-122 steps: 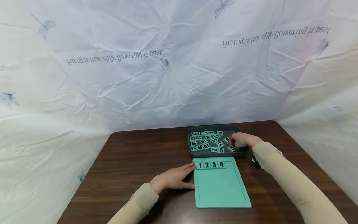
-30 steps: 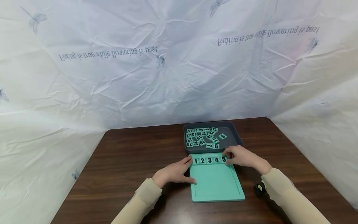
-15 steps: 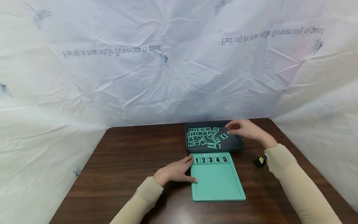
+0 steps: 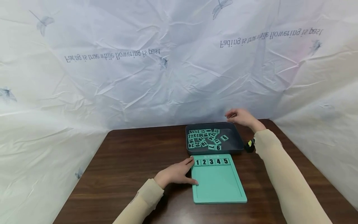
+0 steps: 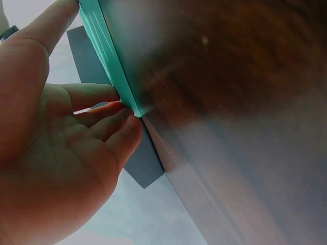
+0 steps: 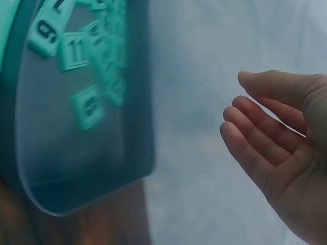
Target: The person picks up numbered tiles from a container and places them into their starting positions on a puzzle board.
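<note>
My left hand [image 4: 176,173] rests at the left side of a mint-green board [image 4: 218,183], thumb on its edge and fingertips at its upper left corner. In the left wrist view the fingertips touch the side of the board [image 5: 110,56]. Along the board's top lies a row of number tiles [image 4: 211,161] reading 1 to 5. My right hand [image 4: 241,117] is raised over the far right corner of a dark tray [image 4: 235,141], fingers loosely bent, holding nothing. Inside the tray are several green number tiles [image 4: 201,138]; one tile [image 6: 88,107] lies apart from the rest.
The dark wooden table [image 4: 139,155] carries the board, with the tray just behind it. White printed sheeting [image 4: 173,77] hangs at the back and both sides. A black device [image 4: 250,145] is strapped at the right wrist.
My right hand set tile 5 after 4 in the row, let go, and moved up and back past the tray. My left hand stays at the board's left edge.
</note>
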### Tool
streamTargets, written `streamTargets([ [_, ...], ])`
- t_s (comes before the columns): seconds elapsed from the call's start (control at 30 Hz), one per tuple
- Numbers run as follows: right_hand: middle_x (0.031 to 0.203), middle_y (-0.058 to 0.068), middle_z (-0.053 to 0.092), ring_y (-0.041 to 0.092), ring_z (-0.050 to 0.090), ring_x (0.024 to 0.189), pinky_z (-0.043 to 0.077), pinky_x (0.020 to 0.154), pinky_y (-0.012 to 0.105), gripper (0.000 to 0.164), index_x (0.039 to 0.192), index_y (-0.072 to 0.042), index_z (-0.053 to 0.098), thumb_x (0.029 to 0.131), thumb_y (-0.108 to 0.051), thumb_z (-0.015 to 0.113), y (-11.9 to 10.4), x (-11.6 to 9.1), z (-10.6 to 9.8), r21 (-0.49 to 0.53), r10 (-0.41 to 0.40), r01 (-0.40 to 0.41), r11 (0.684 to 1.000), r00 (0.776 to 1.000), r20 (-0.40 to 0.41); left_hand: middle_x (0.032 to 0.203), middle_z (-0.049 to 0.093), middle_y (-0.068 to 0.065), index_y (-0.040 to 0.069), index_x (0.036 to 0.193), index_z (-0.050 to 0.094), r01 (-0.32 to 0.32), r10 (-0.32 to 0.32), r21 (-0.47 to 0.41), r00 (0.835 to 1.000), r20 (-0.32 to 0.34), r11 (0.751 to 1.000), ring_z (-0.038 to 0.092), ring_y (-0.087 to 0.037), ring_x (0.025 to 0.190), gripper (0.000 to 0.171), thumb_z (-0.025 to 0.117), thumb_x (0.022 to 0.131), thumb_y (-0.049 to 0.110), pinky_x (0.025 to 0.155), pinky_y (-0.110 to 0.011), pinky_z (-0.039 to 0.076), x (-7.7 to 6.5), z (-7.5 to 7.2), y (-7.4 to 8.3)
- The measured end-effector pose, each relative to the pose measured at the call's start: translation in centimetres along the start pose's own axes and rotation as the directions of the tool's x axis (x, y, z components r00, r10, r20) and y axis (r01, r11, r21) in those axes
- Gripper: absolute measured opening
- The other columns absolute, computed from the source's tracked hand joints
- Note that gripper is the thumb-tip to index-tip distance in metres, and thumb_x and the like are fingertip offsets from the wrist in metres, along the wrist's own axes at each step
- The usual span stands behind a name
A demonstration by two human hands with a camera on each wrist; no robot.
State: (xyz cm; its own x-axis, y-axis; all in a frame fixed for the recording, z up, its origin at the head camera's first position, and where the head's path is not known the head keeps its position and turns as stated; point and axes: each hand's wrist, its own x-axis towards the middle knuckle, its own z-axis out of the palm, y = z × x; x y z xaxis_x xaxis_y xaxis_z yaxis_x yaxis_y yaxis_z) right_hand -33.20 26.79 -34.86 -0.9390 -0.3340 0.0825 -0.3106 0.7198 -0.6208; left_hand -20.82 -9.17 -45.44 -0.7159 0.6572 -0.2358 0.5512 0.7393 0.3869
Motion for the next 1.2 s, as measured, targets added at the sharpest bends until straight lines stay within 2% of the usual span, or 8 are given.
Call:
streamTargets([
  [0.27,0.135,0.032,0.054,0.044,0.06,0.114,0.049,0.096,0.055,0.04,0.135,0.01,0.056,0.098,-0.002,0.061,2.7,0.8,2.8,-0.001,0.094,-0.095,0.996,0.984,0.153,0.168,0.014,-0.003,0.012,0.162,0.024,-0.007,0.007,-0.004,1.0,-0.001,1.0,0.032,-0.019,0.148,0.097,0.064,0.091,0.064,0.111,-0.038,0.04,0.0,-0.1,0.0],
  [0.43,0.139,0.034,0.049,0.042,0.058,0.116,0.048,0.096,0.056,0.047,0.139,0.009,0.054,0.093,0.0,0.06,2.9,0.8,4.3,0.019,0.163,-0.174,0.985,0.949,0.269,0.169,0.014,-0.004,0.012,0.162,0.023,-0.01,0.01,-0.007,1.0,0.0,1.0,0.033,-0.019,0.147,0.097,0.064,0.091,0.064,0.11,-0.037,0.04,0.0,0.0,0.0],
  [0.5,0.143,0.033,0.046,0.041,0.056,0.118,0.05,0.093,0.053,0.05,0.139,0.007,0.054,0.09,0.001,0.06,2.9,0.8,4.8,0.011,0.176,-0.189,0.982,0.934,0.311,0.169,0.013,-0.004,0.012,0.162,0.023,-0.01,0.01,-0.007,1.0,-0.001,1.0,0.032,-0.019,0.147,0.097,0.064,0.091,0.065,0.111,-0.037,0.04,0.0,0.0,0.0],
  [0.6,0.146,0.033,0.043,0.041,0.053,0.121,0.051,0.088,0.047,0.05,0.138,0.005,0.057,0.088,0.003,0.06,3.2,1.0,5.4,-0.022,0.178,-0.181,0.983,0.924,0.337,0.169,0.013,-0.003,0.012,0.162,0.023,-0.009,0.009,-0.007,1.0,-0.002,1.0,0.032,-0.018,0.148,0.097,0.063,0.091,0.065,0.111,-0.037,0.04,0.0,0.0,0.0],
  [0.73,0.145,0.033,0.044,0.043,0.051,0.123,0.052,0.087,0.045,0.048,0.136,0.005,0.06,0.087,0.005,0.059,3.7,1.0,5.6,-0.065,0.177,-0.164,0.984,0.926,0.335,0.169,0.013,-0.003,0.012,0.162,0.023,-0.008,0.008,-0.018,1.0,0.002,1.0,0.032,-0.019,0.148,0.097,0.064,0.09,0.065,0.111,-0.038,0.04,-0.1,-0.1,0.2],
  [0.93,0.136,0.032,0.052,0.038,0.056,0.114,0.052,0.086,0.044,0.047,0.134,0.009,0.059,0.087,0.006,0.059,4.0,0.8,5.3,-0.104,0.185,-0.16,0.982,0.926,0.328,0.169,0.014,-0.003,0.013,0.162,0.023,-0.004,0.004,-0.01,1.0,-0.004,1.0,0.032,-0.019,0.148,0.097,0.063,0.09,0.065,0.11,-0.038,0.04,0.0,0.0,0.2],
  [1.07,0.113,0.022,0.062,0.028,0.058,0.093,0.05,0.078,0.038,0.044,0.133,0.01,0.058,0.089,0.005,0.062,4.2,0.7,5.3,-0.098,0.212,-0.19,0.977,0.921,0.327,0.169,0.013,-0.002,0.013,0.162,0.023,-0.004,0.004,-0.01,1.0,-0.005,1.0,0.032,-0.019,0.148,0.098,0.063,0.09,0.066,0.111,-0.039,0.04,0.1,0.0,0.1],
  [1.2,0.093,0.01,0.059,0.02,0.05,0.078,0.043,0.071,0.035,0.046,0.136,0.01,0.056,0.091,0.004,0.064,4.2,0.7,5.6,-0.08,0.229,-0.215,0.973,0.915,0.332,0.169,0.013,-0.002,0.013,0.162,0.022,-0.002,0.002,-0.01,1.0,-0.002,1.0,0.031,-0.019,0.148,0.098,0.063,0.09,0.066,0.111,-0.038,0.039,0.1,0.0,0.0],
])
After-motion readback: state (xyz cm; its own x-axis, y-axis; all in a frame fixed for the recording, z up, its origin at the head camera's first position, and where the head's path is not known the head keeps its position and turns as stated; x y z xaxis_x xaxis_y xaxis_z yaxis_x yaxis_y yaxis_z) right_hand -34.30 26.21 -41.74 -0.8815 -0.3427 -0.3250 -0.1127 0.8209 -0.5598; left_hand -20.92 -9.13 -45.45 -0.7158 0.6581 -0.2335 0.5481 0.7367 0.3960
